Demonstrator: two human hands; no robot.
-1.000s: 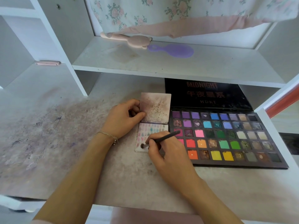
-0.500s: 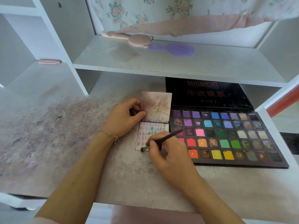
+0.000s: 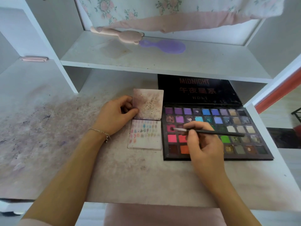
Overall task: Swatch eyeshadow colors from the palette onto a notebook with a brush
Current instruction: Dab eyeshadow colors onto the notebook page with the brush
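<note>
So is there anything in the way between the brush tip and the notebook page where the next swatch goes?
Nothing visible. The brush tip sits over a dark pink pan at the palette left edge, and the notebook page lies right beside it, open. The left hand holds only the upper page.

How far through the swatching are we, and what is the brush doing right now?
Done: the notebook's lower page carries several rows of pale swatches, with its bottom strip bare. In hand: the right hand holds the brush, tip at the dark pink pan in the palette's left column, apparently loading colour; the left hand pins the notebook's upper leaf. Left: swatching that shade, and probably more.
</note>
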